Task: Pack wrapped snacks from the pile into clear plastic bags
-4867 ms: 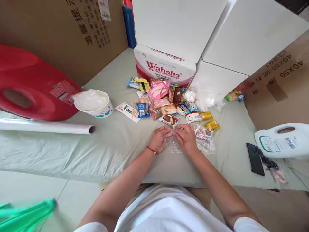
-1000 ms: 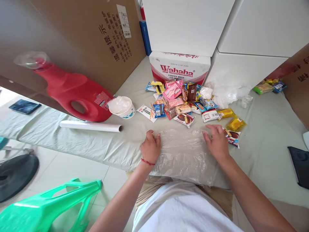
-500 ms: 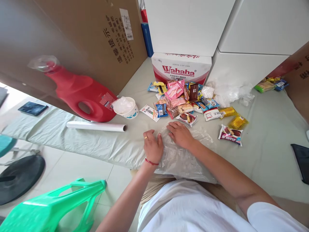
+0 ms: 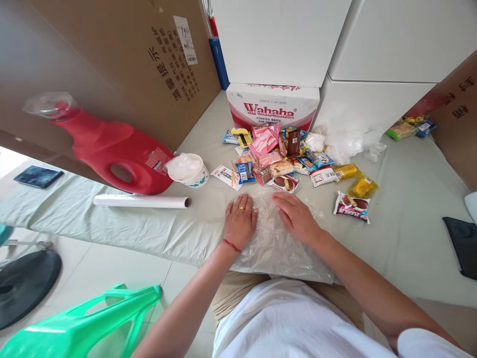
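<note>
A clear plastic bag (image 4: pixel 283 248) lies flat and wrinkled on the cloth-covered surface in front of my body. My left hand (image 4: pixel 240 221), with a ring and a red string bracelet, rests palm down on the bag's left edge, fingers stretched out. On the bag's upper right part lies my right hand (image 4: pixel 296 216), also flat with its fingers extended. Just beyond the fingertips is a pile of wrapped snacks (image 4: pixel 270 159). A chocolate pie packet (image 4: pixel 283 183) sits nearest the hands, and another pie packet (image 4: pixel 352 207) lies farther right.
To the left stand a paper bowl (image 4: pixel 194 174) with plastic in it, a red jug (image 4: pixel 119 149) and a white roll (image 4: pixel 141 201). A Wahaha carton (image 4: pixel 274 107) is behind the snacks, beside crumpled clear bags (image 4: pixel 346 144). A phone (image 4: pixel 460 246) lies far right; a green stool (image 4: pixel 82 323) is below left.
My left hand has gone from curled to flat on the bag, fingers straightened. My right hand has slid to the right, widening the gap between the hands. The view has shifted slightly.
</note>
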The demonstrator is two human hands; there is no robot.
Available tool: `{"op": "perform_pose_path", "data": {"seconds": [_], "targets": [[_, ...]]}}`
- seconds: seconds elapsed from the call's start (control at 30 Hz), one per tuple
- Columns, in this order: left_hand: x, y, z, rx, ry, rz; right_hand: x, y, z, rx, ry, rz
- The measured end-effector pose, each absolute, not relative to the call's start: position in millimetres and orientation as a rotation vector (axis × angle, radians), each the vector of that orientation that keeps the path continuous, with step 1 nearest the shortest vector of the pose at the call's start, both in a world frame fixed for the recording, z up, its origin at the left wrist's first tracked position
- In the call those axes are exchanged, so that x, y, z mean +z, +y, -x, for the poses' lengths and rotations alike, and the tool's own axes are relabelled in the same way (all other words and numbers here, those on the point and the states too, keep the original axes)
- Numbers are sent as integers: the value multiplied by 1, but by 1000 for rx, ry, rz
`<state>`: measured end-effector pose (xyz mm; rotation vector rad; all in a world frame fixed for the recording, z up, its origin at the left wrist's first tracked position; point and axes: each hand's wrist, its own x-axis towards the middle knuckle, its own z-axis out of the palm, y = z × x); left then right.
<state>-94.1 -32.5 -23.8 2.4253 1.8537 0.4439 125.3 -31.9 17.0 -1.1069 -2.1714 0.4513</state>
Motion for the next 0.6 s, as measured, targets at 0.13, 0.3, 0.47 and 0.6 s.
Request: {"op": "perform_pose_path", "data": {"seconds": [0.13,0.3,0.47,0.6], "targets": [[-8,-50,89,521,2020,-2403,18,-81,-146,338,-2256,1268],[32,-55,72,614,1817,-2464,4,-110,-125,380,-2409,1211],[19,-35,60,376,1618,-2496,-10,-138,-95,553,-2529,1027],[-12,-37,68,212,1734,-2507,6,-147,-102,644,-2373,842]]}}
